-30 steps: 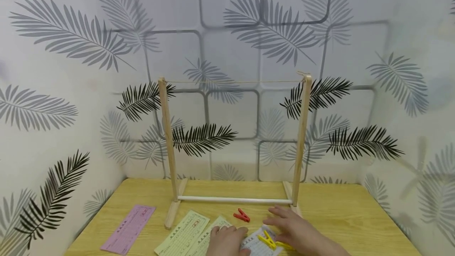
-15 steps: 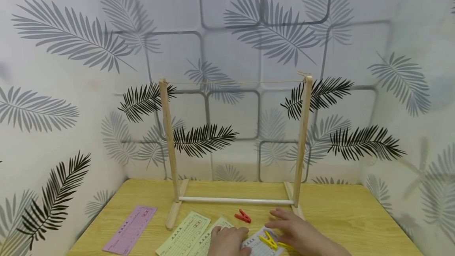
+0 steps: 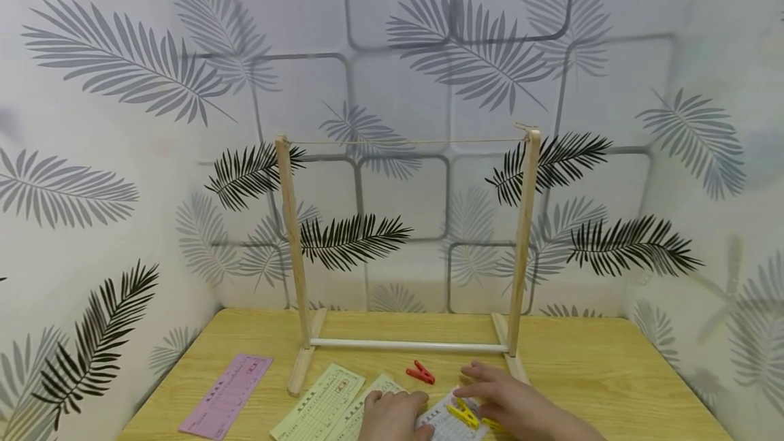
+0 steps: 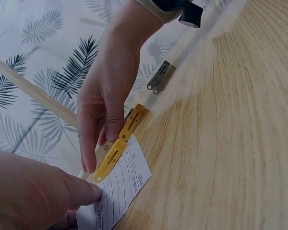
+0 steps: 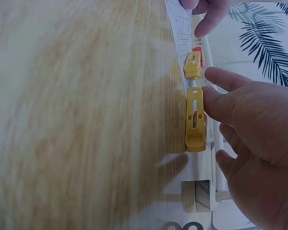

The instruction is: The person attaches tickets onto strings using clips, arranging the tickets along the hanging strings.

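Two yellow clothespegs lie at the near edge of the worktop (image 3: 582,359): one (image 3: 462,416) on a white printed slip (image 3: 442,424), the other (image 5: 195,120) just right of it, beside the slip. The right hand (image 3: 511,403) lies over them, fingers fairly straight, thumb tip touching the side of the second peg — not closed round either. The left hand (image 3: 392,414) rests on the slip's left part, fingers loosely bent, thumb (image 4: 81,191) pressing the paper flat.

A red clothespeg (image 3: 420,373) lies just beyond the hands. Left of them are two pale green slips (image 3: 318,403) and, further left, a pink slip (image 3: 226,395). Behind stands a wooden frame (image 3: 291,250) — a thin string (image 3: 404,141) stretched between its posts.
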